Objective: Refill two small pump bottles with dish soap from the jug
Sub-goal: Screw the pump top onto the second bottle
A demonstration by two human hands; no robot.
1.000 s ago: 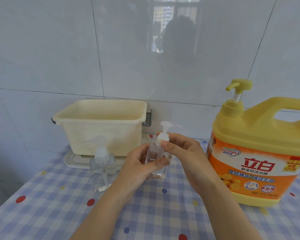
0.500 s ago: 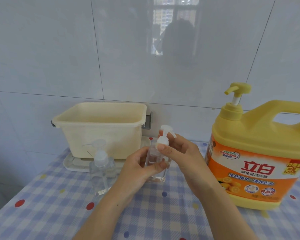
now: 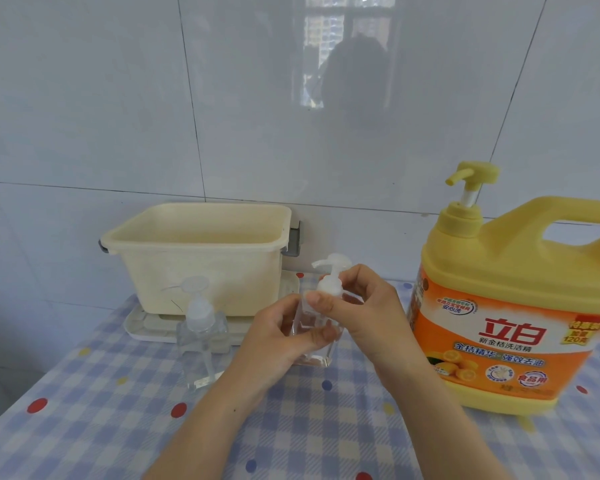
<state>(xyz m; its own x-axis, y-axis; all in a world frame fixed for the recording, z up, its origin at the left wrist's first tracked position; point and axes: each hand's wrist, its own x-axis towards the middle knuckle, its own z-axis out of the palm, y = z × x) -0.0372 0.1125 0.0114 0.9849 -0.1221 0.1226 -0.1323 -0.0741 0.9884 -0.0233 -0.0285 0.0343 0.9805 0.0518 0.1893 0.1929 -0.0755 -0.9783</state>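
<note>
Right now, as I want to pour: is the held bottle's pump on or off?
On: the white pump sits on the clear bottle, right hand pinching its collar, left hand gripping the body. Tightness: cannot tell.

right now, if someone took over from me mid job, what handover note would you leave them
Left hand grips the body of the clear pump bottle, upright on the tablecloth.
Right hand pinches its pump collar; the pump is on.
Second pump bottle stands to the left, capped, in front of the cream tub.
Jug stands upright at right, untouched.
Done: nothing filled; both bottles look empty.
Left: remove both pumps, fill from the jug, recap.
</note>
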